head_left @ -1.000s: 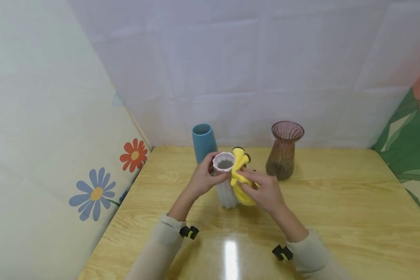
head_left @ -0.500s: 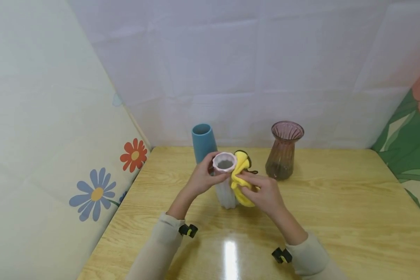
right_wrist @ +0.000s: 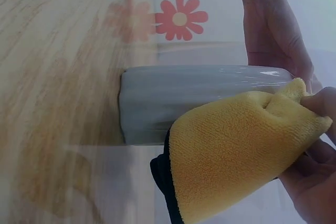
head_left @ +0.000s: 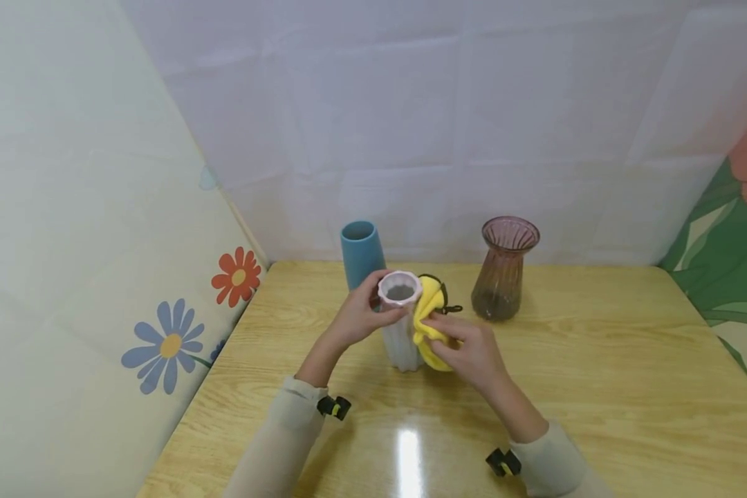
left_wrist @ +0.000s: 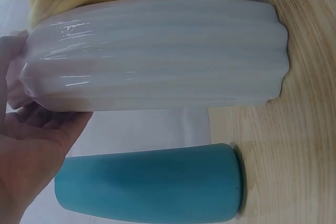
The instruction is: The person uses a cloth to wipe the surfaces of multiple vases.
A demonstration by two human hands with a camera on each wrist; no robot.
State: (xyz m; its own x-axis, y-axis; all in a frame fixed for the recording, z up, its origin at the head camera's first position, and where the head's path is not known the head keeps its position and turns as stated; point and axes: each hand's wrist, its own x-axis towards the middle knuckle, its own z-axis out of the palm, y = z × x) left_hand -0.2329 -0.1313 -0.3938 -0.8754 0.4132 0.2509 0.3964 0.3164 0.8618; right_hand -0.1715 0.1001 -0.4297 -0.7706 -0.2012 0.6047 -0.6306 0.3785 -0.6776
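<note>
A white fluted vase [head_left: 402, 342] with a pinkish scalloped rim stands upright on the wooden table. My left hand [head_left: 359, 315] grips it near the top, thumb in front and fingers behind. In the left wrist view the vase [left_wrist: 157, 56] fills the middle, its foot at the table surface. My right hand [head_left: 473, 349] pinches a bunched yellow cloth [head_left: 431, 311] with dark edging and a small loop. The cloth lies against the vase's right side. In the right wrist view the cloth [right_wrist: 231, 150] drapes down from the fingers and covers part of the vase.
Just behind the left hand stands a blue vase [head_left: 362, 256]. Farther right is a purple-brown ribbed glass vase [head_left: 501, 273] with a flared mouth. A pale sheet [head_left: 373, 138] hangs at the table's back edge, and a flower-printed one [head_left: 162, 242] at the left.
My right hand and the yellow cloth have slid slightly down along the vase's right side, and the cloth's folds have shifted. The left hand and the vase stay put.
</note>
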